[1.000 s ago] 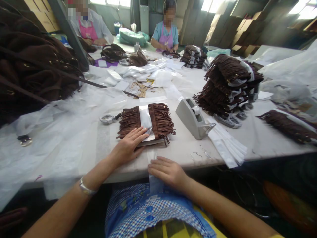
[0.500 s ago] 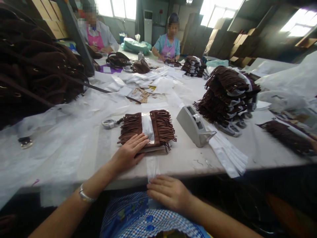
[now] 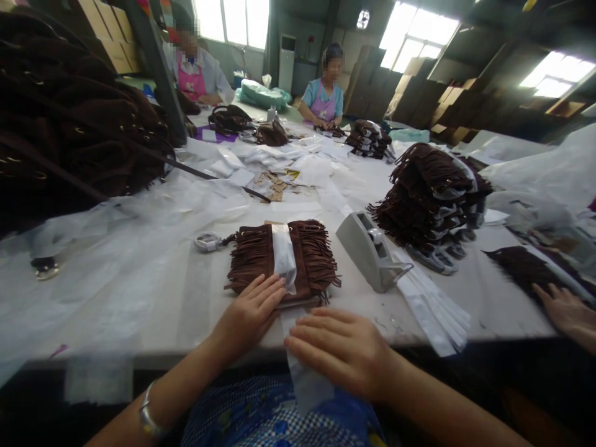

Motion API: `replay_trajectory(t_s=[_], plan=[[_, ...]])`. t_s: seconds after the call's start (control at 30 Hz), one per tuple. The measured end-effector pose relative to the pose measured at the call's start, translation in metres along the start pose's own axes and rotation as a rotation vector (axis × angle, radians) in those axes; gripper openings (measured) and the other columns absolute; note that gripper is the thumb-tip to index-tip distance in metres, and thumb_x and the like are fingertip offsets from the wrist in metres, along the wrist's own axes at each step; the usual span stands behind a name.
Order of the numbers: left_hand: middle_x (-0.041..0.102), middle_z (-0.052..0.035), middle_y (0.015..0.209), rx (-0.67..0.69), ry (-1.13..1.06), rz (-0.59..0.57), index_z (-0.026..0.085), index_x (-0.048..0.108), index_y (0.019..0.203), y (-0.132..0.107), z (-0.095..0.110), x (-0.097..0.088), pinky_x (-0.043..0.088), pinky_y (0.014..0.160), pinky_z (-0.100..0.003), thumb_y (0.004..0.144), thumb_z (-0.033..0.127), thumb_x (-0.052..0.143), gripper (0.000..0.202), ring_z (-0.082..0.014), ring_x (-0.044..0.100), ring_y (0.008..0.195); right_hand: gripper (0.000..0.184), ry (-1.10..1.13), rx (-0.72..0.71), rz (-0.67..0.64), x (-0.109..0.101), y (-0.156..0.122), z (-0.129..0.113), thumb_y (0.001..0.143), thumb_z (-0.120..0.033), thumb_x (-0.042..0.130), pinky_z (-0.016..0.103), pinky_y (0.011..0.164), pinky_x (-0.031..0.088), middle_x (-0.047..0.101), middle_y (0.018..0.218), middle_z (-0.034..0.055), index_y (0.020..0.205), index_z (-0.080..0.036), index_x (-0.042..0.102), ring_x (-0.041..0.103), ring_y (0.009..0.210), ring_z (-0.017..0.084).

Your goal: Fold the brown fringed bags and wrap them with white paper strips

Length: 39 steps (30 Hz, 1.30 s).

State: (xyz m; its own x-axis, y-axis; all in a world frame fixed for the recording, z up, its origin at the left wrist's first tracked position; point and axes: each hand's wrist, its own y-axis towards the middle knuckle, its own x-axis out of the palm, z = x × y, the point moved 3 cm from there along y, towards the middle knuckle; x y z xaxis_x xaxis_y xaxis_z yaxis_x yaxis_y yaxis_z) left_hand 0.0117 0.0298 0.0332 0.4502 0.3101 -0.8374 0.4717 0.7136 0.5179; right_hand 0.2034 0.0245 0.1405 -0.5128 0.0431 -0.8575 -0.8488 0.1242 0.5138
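Fringed bag (image 3: 303, 267), contents hidden, lies under the flat left hand (image 3: 249, 318); the right hand (image 3: 347, 351) covers a white strip (image 3: 306, 383), pinch unclear.

Daylight from far windows (image 3: 410, 37), panes blown out. Room otherwise dim; dark heap (image 3: 69, 136) at left loses detail, underside of table (image 3: 503, 310) near-black. Soft focus, right side blurry, edges stretched wide-angle.

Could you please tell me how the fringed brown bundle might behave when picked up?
The fringed brown bundle would probably feel floppy at its sides, where thin loose strips splay out. Its middle would likely hold together better, as a white band crosses it. The grey loop may trail along, since a dark strap seems to join them.
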Motion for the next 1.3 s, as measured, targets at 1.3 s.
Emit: replay_trajectory(t_s=[1.3], plan=[[0.062, 0.0000, 0.067, -0.363, 0.148, 0.233, 0.016, 0.062, 0.120, 0.031, 0.006, -0.017, 0.040, 0.060, -0.032, 0.097, 0.032, 0.052, 0.030, -0.0168, 0.055, 0.058, 0.027, 0.188, 0.781, -0.201, 0.097, 0.062, 0.199, 0.082, -0.040, 0.072, 0.023, 0.061, 0.036, 0.062, 0.070, -0.0021, 0.099, -0.021, 0.064, 0.056, 0.064, 0.014]])
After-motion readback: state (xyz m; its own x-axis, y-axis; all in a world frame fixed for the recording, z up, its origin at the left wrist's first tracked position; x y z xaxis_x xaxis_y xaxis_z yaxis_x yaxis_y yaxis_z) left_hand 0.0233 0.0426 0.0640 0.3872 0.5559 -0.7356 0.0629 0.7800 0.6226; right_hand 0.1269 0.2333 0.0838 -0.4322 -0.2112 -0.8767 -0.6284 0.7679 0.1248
